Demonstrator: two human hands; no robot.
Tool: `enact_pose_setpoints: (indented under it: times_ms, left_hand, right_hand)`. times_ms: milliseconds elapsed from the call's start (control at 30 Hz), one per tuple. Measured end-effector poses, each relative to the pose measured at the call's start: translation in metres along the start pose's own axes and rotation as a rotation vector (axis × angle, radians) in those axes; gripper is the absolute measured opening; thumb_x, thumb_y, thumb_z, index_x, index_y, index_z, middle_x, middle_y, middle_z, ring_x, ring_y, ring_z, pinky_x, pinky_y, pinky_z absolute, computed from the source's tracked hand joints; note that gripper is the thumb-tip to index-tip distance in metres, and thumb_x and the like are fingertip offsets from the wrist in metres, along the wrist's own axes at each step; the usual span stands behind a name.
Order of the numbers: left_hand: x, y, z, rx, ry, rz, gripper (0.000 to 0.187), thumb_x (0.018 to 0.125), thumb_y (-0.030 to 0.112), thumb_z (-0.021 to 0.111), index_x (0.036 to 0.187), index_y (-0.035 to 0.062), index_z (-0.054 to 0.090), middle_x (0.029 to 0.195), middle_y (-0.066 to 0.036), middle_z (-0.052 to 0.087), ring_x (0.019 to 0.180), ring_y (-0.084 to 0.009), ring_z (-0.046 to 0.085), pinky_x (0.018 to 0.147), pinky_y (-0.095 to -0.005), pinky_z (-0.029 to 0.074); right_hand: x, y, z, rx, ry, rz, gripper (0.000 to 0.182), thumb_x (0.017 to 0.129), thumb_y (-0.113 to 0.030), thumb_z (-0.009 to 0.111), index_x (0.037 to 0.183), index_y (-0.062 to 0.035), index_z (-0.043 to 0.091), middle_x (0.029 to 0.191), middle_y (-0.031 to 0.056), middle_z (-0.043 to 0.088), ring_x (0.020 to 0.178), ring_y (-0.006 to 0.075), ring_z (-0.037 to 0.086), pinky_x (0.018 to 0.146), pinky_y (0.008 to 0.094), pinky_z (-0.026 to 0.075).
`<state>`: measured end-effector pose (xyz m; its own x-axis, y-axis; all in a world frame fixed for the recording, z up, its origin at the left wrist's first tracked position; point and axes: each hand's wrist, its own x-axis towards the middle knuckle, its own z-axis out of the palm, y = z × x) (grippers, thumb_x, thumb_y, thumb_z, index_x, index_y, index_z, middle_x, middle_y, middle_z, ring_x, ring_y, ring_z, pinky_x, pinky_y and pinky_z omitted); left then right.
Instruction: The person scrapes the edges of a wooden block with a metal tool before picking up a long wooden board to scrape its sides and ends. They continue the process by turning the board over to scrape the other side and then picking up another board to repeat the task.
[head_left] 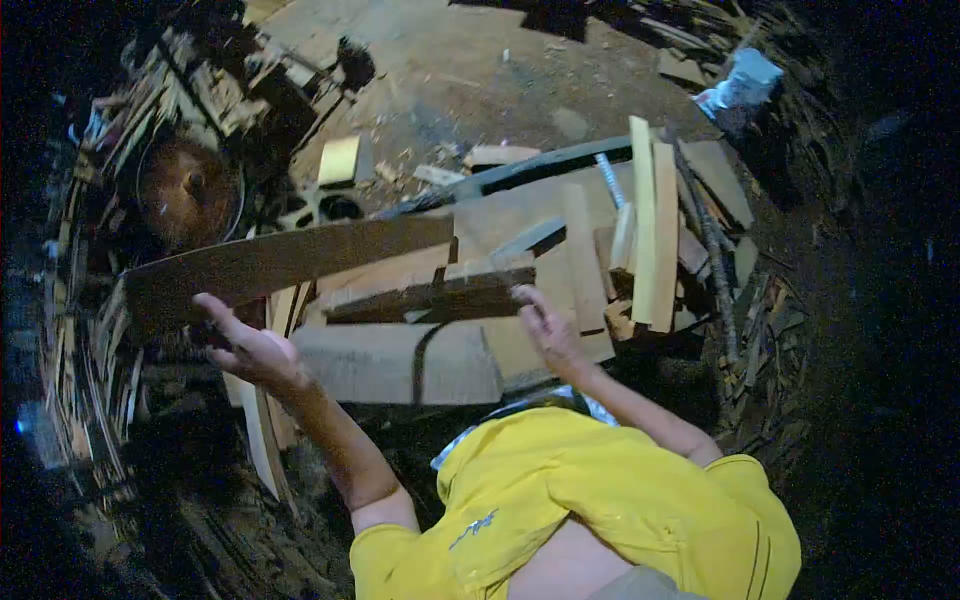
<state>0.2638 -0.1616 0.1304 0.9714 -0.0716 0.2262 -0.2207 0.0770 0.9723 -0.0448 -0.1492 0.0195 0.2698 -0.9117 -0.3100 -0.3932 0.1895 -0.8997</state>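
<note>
A long flat board (300,253) lies slanting across the left and middle of the view. My left hand (250,345) is just below its left part, fingers apart, with nothing held. Near the right end of a dark, rough wooden piece (440,292) is my right hand (550,328), its fingers spread and bent, with nothing seen in it. Between my hands, nearer my body, a wide greyish board (385,365) lies flat with a dark curved shadow across it.
Upright-looking pale strips (643,230) lie at the right beside a thin branch (712,250). A round rusty disc (190,190) stands among scrap wood at the left. A small yellow-lit block (339,160) lies beyond the long board, and a whitish bag (745,85) sits at upper right.
</note>
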Motion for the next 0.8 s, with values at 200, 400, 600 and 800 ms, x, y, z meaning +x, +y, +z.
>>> enact_pose_setpoints:
  times_ms: [200,400,600,800]
  left_hand:
    - [-0.068,0.041,0.010,0.155,-0.196,0.075,0.048,0.079,0.038,0.058,0.104,-0.0028,0.051,0.105,-0.014,0.054,0.098,-0.0222,0.049,0.088,-0.0335,0.036]
    - [-0.087,0.073,0.020,-0.161,-0.526,0.369,0.070,0.088,0.057,0.024,0.126,-0.0004,0.035,0.123,-0.016,0.046,0.106,-0.0238,0.049,0.092,-0.0362,0.037]
    - [-0.086,0.080,0.023,-0.298,-0.370,0.254,0.069,0.086,0.056,0.026,0.130,0.0027,0.029,0.122,-0.017,0.045,0.108,-0.0278,0.047,0.095,-0.0413,0.034]
    - [-0.080,0.084,0.005,-0.140,-0.151,0.088,0.056,0.089,0.041,0.028,0.128,0.0000,0.031,0.124,-0.015,0.043,0.114,-0.0248,0.042,0.100,-0.0367,0.026]
  right_hand:
    - [-0.007,-0.058,0.034,0.203,-0.102,-0.519,0.036,0.089,-0.026,0.046,0.121,-0.0118,0.037,0.068,0.0081,0.045,0.058,0.0148,0.043,0.056,0.0300,0.040]
    - [0.010,-0.013,0.061,0.124,-0.142,-0.251,0.038,0.090,-0.030,0.043,0.121,-0.0077,0.038,0.085,0.0114,0.056,0.073,0.0229,0.055,0.065,0.0347,0.043]
    - [0.012,-0.005,0.048,0.139,-0.142,0.010,0.035,0.089,-0.027,0.043,0.117,-0.0056,0.042,0.098,0.0184,0.057,0.090,0.0310,0.057,0.079,0.0355,0.044]
    - [-0.023,-0.079,0.043,0.213,-0.375,-0.596,0.035,0.088,-0.015,0.047,0.122,-0.0118,0.040,0.077,0.0071,0.051,0.063,0.0129,0.049,0.059,0.0281,0.044]
